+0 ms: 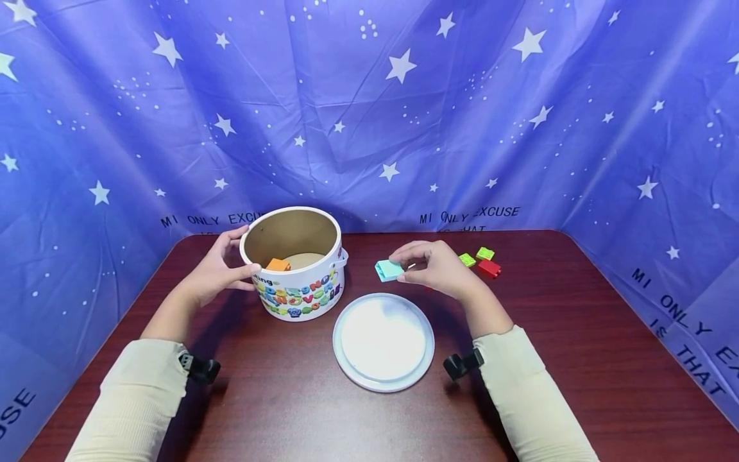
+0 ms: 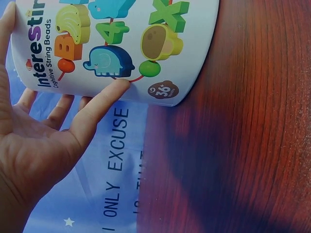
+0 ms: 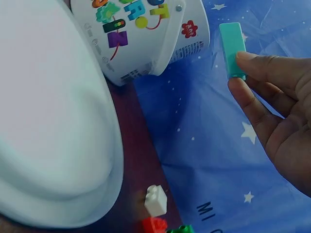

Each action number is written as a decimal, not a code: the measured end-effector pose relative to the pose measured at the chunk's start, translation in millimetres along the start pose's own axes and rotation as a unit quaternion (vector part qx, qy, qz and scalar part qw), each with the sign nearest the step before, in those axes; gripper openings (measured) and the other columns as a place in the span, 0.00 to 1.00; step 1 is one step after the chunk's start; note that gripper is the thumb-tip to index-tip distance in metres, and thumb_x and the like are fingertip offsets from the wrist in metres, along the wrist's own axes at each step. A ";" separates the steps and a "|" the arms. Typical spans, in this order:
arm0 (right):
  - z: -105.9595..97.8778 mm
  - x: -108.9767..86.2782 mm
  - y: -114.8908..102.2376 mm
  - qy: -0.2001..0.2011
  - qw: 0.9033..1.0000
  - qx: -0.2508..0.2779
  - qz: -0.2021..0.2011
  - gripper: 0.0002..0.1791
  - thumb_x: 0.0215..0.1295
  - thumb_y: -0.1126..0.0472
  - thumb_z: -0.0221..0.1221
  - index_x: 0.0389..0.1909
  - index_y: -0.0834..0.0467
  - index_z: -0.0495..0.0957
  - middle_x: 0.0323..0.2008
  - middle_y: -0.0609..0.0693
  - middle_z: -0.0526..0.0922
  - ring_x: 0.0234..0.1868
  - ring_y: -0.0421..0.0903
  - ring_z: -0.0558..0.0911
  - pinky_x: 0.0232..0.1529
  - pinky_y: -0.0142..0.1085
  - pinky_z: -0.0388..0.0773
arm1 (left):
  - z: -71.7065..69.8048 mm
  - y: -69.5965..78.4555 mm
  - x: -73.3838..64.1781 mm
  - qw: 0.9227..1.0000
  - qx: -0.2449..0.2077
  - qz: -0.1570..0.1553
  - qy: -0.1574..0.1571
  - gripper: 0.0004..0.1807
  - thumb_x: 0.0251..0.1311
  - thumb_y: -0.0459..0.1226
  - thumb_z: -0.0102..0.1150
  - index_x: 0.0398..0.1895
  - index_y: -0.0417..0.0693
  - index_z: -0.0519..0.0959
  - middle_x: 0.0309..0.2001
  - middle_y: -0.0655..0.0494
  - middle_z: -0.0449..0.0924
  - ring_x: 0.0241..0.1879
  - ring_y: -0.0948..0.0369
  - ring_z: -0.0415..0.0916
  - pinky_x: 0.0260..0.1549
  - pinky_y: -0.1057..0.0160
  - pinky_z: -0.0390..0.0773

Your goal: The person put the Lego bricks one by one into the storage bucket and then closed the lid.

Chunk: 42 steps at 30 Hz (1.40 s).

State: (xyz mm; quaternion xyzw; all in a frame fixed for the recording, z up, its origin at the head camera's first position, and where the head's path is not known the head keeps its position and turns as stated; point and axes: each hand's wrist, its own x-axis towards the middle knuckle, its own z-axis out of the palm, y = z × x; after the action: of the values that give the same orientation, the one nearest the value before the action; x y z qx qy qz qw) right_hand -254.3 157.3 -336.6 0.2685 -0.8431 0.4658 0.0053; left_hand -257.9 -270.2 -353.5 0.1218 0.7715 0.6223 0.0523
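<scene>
A white bucket (image 1: pixel 300 289) printed with colourful letters stands upright and uncovered on the table. An orange block (image 1: pixel 278 264) lies inside it. My left hand (image 1: pixel 222 266) holds the bucket's left side, thumb (image 2: pixel 99 109) against the printed wall and the other fingers spread round the curve. Between thumb and fingers my right hand (image 1: pixel 435 266) pinches a turquoise building block (image 3: pixel 232 48), held in the air to the right of the bucket. In front of the bucket a round white lid (image 1: pixel 383 378) lies flat.
Right of my right hand lie lime-green blocks (image 1: pixel 485 253) and a red block (image 1: pixel 489 268). The right wrist view shows a white block (image 3: pixel 156 200) beside red and green ones. A blue star-patterned cloth (image 1: pixel 369 128) hangs behind the dark wooden table (image 1: pixel 277 398).
</scene>
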 end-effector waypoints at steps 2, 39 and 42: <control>0.4 3.8 -4.4 0.000 1.000 -0.005 -0.003 0.16 0.52 0.67 0.72 0.44 0.55 0.87 0.47 0.48 0.84 0.46 0.46 0.80 0.38 0.36 0.81 | -0.1 0.0 -0.2 1.000 0.000 0.000 0.000 0.48 0.60 0.29 0.63 0.76 0.45 0.42 0.66 0.32 0.50 0.52 0.48 0.68 0.35 0.44 0.84; 23.0 84.4 -70.1 -0.002 0.998 0.033 -0.056 0.15 0.51 0.70 0.71 0.43 0.62 0.86 0.43 0.51 0.85 0.42 0.48 0.81 0.46 0.33 0.82 | -0.1 -2.0 1.6 1.000 -0.009 -0.002 0.000 0.48 0.60 0.29 0.62 0.76 0.46 0.42 0.65 0.32 0.50 0.58 0.38 0.61 0.38 0.37 0.80; 25.6 92.9 -73.9 -0.009 0.998 0.029 -0.055 0.15 0.51 0.71 0.71 0.42 0.62 0.86 0.43 0.51 0.85 0.42 0.47 0.81 0.45 0.33 0.82 | 0.0 -1.5 1.6 1.000 -0.010 -0.002 0.000 0.48 0.60 0.28 0.62 0.76 0.46 0.42 0.65 0.32 0.50 0.60 0.36 0.60 0.38 0.37 0.80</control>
State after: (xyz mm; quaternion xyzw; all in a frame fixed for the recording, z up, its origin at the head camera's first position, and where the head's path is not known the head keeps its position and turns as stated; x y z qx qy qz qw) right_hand -293.8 64.4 -269.2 0.3186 -0.8131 0.4869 0.0151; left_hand -259.7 -270.1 -354.8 0.1195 0.7658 0.6295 0.0546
